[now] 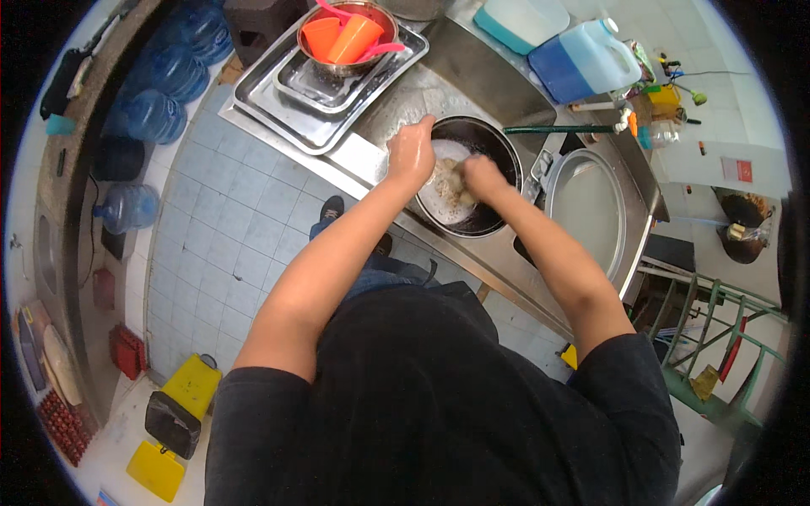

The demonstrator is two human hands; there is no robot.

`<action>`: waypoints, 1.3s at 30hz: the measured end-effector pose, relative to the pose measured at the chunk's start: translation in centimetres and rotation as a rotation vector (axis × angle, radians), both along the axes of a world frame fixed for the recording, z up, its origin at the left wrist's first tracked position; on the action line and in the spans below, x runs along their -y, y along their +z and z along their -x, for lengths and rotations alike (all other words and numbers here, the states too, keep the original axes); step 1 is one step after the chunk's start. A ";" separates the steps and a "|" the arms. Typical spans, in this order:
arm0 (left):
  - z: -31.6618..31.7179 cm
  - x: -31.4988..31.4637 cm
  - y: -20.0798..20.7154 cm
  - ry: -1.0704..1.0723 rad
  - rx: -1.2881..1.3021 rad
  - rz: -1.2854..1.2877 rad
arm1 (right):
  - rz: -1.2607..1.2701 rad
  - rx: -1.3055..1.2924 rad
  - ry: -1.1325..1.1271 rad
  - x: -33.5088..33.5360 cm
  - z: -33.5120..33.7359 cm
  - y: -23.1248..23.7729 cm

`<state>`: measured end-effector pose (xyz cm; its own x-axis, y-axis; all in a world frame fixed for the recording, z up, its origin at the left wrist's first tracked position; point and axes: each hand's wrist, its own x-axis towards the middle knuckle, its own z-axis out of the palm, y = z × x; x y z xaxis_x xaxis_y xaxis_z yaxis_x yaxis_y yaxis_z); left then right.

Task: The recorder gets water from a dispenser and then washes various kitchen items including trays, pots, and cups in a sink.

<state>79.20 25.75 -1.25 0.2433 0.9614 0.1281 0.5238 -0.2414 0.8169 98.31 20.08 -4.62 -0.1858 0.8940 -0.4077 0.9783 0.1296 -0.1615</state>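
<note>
A round, dark-walled pot [498,148] sits on the metal sink counter in front of me, with whitish, foamy water in it. My left hand [411,153] is wet and closed on the pot's left rim. Inside the pot, toward its right side, is my right hand [486,179], fingers curled and a little blurred. A tan, lumpy patch shows by those fingers; whether it is a scrubber or foam and residue I cannot make out.
Metal trays [295,126] and a steel bowl [390,18] with orange cups lie at left. A large round lid or basin [586,211] is right of the pot. A green hose [561,130] crosses behind it. A jug of blue liquid [582,63] stands at the back.
</note>
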 end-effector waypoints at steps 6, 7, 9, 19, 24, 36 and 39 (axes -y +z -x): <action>0.2 0.3 -0.2 0.022 0.003 -0.028 | 0.091 0.122 0.066 -0.1 0.5 1.4; 0.1 0.3 -0.1 0.046 0.009 -0.032 | 0.112 0.046 -0.013 -1.1 -0.7 1.5; -0.2 0.3 0.2 0.016 -0.031 -0.013 | 0.056 0.094 0.122 1.0 -0.6 0.3; -0.4 0.5 0.2 -0.054 -0.074 -0.002 | -0.329 -0.143 0.156 -2.9 3.1 -3.5; -0.4 1.1 0.9 0.012 -0.060 0.034 | -0.153 0.364 0.028 2.0 -0.7 -2.8; -0.7 1.6 0.4 0.059 0.277 0.063 | 0.500 -0.765 -0.856 1.1 8.4 1.5; -1.2 1.4 0.6 0.047 0.246 0.038 | 0.312 -0.484 -0.176 4.2 4.4 2.4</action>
